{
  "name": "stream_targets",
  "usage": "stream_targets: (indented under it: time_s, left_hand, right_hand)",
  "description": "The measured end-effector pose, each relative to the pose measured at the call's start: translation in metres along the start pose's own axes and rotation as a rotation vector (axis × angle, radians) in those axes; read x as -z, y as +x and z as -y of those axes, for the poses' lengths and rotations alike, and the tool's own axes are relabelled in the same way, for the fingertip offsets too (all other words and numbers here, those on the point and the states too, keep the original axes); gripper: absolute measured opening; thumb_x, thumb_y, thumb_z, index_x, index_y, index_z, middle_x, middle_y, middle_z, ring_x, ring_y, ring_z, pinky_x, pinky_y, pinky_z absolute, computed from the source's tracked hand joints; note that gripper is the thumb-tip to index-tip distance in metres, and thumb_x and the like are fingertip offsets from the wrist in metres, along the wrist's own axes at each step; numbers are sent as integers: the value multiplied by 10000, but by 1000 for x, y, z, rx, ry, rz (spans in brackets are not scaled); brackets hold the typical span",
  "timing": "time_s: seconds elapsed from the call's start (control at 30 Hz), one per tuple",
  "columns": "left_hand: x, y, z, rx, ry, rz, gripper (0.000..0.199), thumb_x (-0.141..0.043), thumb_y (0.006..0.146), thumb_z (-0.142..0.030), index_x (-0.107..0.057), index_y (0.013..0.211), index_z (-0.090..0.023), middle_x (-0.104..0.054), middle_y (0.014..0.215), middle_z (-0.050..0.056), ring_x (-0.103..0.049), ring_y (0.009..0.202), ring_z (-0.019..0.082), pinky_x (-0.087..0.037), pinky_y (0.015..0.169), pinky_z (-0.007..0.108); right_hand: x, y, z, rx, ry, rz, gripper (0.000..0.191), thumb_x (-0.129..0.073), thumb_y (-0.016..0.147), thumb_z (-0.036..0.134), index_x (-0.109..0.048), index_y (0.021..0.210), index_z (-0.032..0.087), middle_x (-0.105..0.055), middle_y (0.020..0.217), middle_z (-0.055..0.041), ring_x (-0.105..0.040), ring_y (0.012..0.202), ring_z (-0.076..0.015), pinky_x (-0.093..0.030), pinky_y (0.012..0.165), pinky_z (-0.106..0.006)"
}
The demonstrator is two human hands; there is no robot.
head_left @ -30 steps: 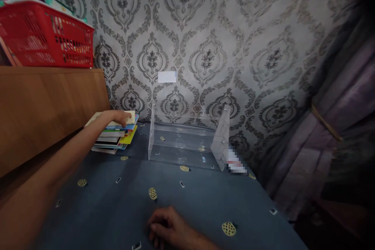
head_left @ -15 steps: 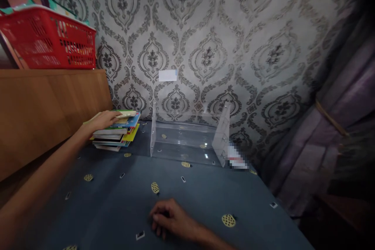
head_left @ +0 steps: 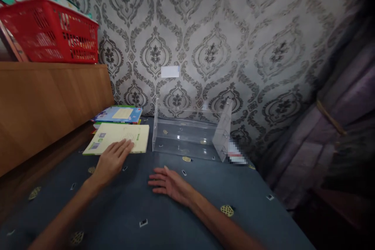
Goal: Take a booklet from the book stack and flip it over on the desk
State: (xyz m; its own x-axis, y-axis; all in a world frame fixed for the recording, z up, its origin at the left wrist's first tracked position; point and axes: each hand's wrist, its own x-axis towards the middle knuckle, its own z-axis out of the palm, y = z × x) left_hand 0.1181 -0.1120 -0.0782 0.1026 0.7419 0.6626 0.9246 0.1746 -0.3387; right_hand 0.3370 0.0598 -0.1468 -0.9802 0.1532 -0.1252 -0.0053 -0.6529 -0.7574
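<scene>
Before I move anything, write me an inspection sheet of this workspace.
Surface: dark blue patterned cloth, lying mostly flat.
Job's things: pale yellow book in front of the book stack; clear rack upright near the wall.
Clutter: pixelated item beside the rack, unreadable.
Grippers: left hand at the pale yellow book's near edge, thumb hidden; right hand open, holding nothing.
Cables: nothing seen.
Surroundings: red basket on wooden cabinet; patterned wall; tied curtain, partly dark.

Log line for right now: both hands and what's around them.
left hand: on pale yellow book, thumb hidden | right hand: open, empty | book stack: beyond that book | clear rack: right of book stack
</scene>
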Motion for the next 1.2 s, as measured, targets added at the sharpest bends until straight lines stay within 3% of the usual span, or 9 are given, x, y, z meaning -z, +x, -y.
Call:
stream_targets:
  time_s: [0.13, 0.23, 0.3, 0.4, 0.53, 0.67, 0.83, 1.07, 1.2]
  left_hand:
    - [-11, -34, -68, -123, -118, 77, 449, -366, 951, -62, -547, 1347, -169, -723, 1189, 110, -684, 1094, 215, -530, 940, 356]
    - [-18, -52, -109, -228, -209, 212, 474, -423, 926, -51, -516, 1368, -198, -672, 1298, 95, -594, 1257, 240, -511, 997, 373]
    - [-18, -55, -122, -222, -278, 266, 492, -449, 895, -31, -523, 1352, -197, -652, 1328, 93, -566, 1289, 254, -512, 1008, 394]
    - [-16, -47, -123, -160, -432, 253, 446, -459, 904, -48, -555, 1310, -204, -674, 1287, 87, -598, 1243, 246, -528, 1001, 408]
    - [-19, -35, -113, -37, -611, 255, 370, -418, 1007, -212, -522, 1363, -214, -655, 1322, 82, -595, 1246, 195, -490, 1071, 386]
    - [-40, -34, -97, 34, -642, 417, 472, -368, 1037, -375, -383, 1491, -248, -478, 1522, 67, -424, 1418, 189, -342, 1190, 448]
    - [-71, -25, -85, 123, -618, 593, 496, -343, 1027, -453, -442, 1464, -241, -406, 1564, 83, -327, 1472, 235, -264, 1202, 534]
    - [-88, 10, -112, 57, -759, 585, 516, -297, 1034, -449, -432, 1466, -202, -329, 1607, 85, -237, 1504, 200, -272, 1218, 411]
    - [-97, 24, -122, 24, -770, 598, 513, -301, 1033, -438, -440, 1450, -173, -352, 1594, 111, -247, 1501, 203, -264, 1220, 417]
  right_hand:
    - [0, 8, 0, 4, 52, 11, 526, -589, 895, 608, -644, 1168, 161, -695, 1200, -136, -654, 1128, -246, -485, 976, -394]
    - [4, 8, -4, -5, 61, 4, 488, -608, 892, 548, -662, 1133, 127, -706, 1186, -146, -657, 1117, -263, -503, 962, -383]
    - [8, 8, -8, 28, 55, -39, 437, -723, 813, 445, -670, 1084, 106, -721, 1140, -156, -674, 1075, -275, -535, 906, -371]
    - [13, 9, -15, 83, 27, -119, 412, -810, 691, 252, -664, 1051, 114, -742, 1075, -144, -702, 990, -260, -567, 809, -336]
    - [16, 5, -20, 109, 10, -191, 425, -817, 637, 193, -659, 1027, 135, -757, 1032, -117, -717, 959, -257, -583, 784, -332]
    - [27, -20, -11, 140, -38, -274, 398, -801, 661, 210, -666, 1029, 148, -760, 1037, -115, -722, 982, -269, -588, 831, -372]
    - [53, -76, 9, 157, -127, -401, 387, -780, 698, 240, -666, 1054, 141, -754, 1071, -139, -730, 976, -273, -584, 859, -391]
    - [68, -128, 20, 224, -302, -550, 478, -770, 722, 398, -641, 1113, 156, -755, 1033, -134, -733, 912, -265, -576, 810, -379]
    - [76, -146, 35, 210, -777, -705, 427, -616, 838, 429, -637, 1162, 152, -747, 937, -107, -709, 827, -245, -558, 760, -375]
